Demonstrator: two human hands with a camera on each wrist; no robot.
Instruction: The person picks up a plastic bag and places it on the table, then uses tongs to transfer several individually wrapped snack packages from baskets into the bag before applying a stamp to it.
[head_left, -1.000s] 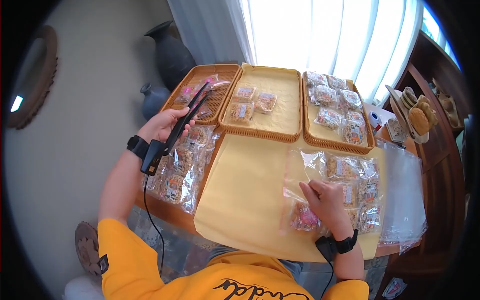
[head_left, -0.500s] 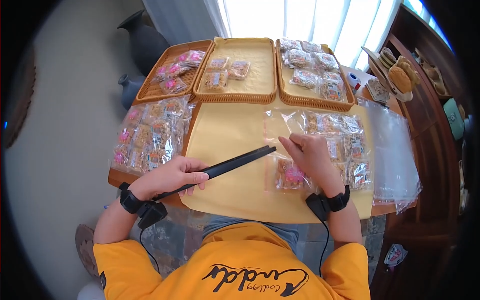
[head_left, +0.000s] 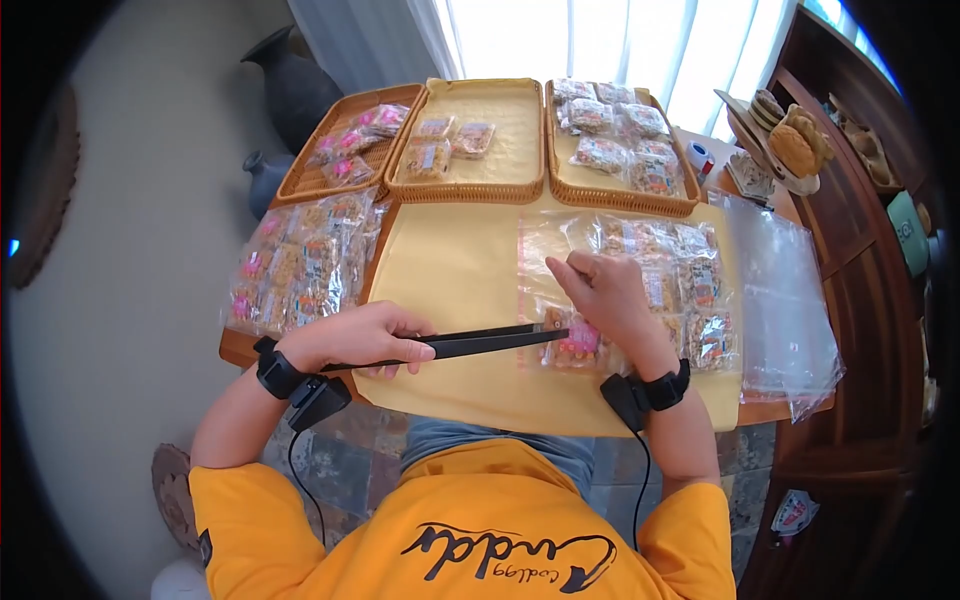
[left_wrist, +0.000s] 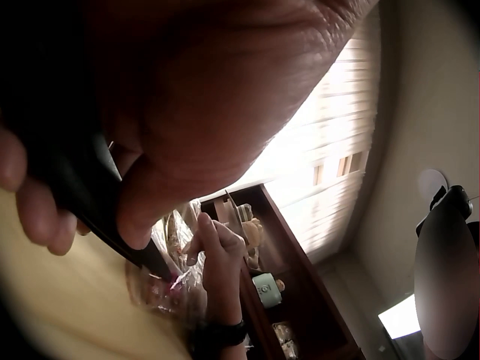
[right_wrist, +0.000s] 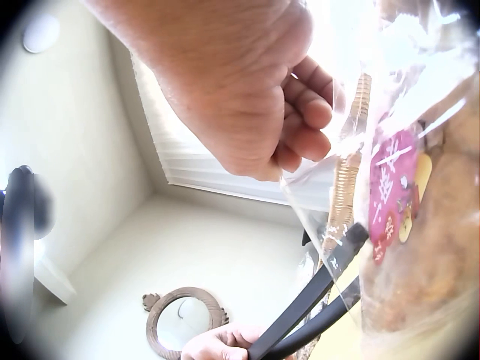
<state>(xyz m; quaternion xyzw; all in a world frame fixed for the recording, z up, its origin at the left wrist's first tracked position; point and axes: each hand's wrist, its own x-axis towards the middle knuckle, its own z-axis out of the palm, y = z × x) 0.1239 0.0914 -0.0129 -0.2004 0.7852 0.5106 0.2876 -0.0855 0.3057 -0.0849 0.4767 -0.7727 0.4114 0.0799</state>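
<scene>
In the head view the left hand (head_left: 365, 338) grips long black tongs (head_left: 480, 343), pointing right across the paper. Their tips overlap the near-left side of a clear plastic bag (head_left: 536, 236), beside a pink-labelled packet (head_left: 580, 342); contact is unclear. The right hand (head_left: 607, 297) pinches the bag's film with curled fingers. Seen in the right wrist view, that hand (right_wrist: 217, 82) holds up a film edge, with the tong ends (right_wrist: 352, 244) near the pink-labelled packet (right_wrist: 442, 217). Several other packets (head_left: 705, 275) lie in the bag. The left wrist view shows the left hand (left_wrist: 217, 90) close up.
Three wicker baskets stand at the back: left (head_left: 287, 180) with pink-labelled packets, middle (head_left: 470, 192) with three packets, right (head_left: 625, 200) with several. Filled bags (head_left: 300, 265) lie at the left, flat clear bags (head_left: 785, 300) at the right. A dark wooden cabinet (head_left: 860, 290) stands beyond.
My left hand has come from the left basket toward the front of the table, swinging the tongs rightward until their tips reach the bag's near-left side. My right hand still pinches the film.
</scene>
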